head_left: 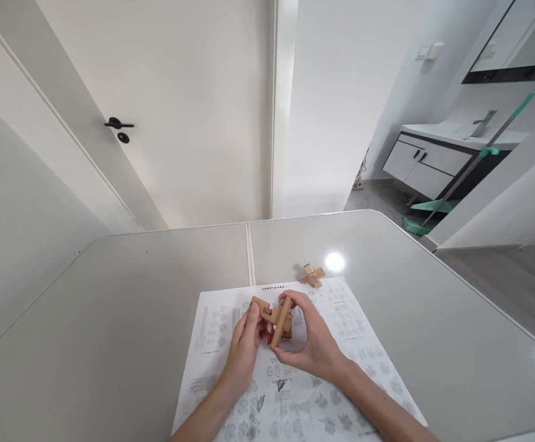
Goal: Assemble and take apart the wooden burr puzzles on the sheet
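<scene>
Head view: wooden puzzle (274, 315) gripped over a printed sheet (212, 301)

I have the puzzle over the far half of the sheet, near its middle from side to side. My left hand (243, 351) grasps its left end, with the thumb on top of a block (261, 302). My right hand (316, 345) pinches a long bar (282, 320) end to end, thumb at the near tip and fingers at the far one. That bar's long axis runs away from me, its far tip leaning a little to the right. The block in my left hand lies across it, pointing from far left toward near right. Whether the bar is locked into the other pieces I cannot tell, since my fingers cover part of the joint.

Just beyond, to the right, a second small wooden puzzle (312, 276) sits at the sheet's far edge, its arms sticking out several ways. Near it, a bright glare (335, 261) shines off the grey table (111, 319). My forearms cover some of the sheet's printed drawings. Past the table stand a door (189, 110) with a black handle (119, 123) and, to the right, a sink cabinet (426, 159) with a green broom (492, 150) before it.
</scene>
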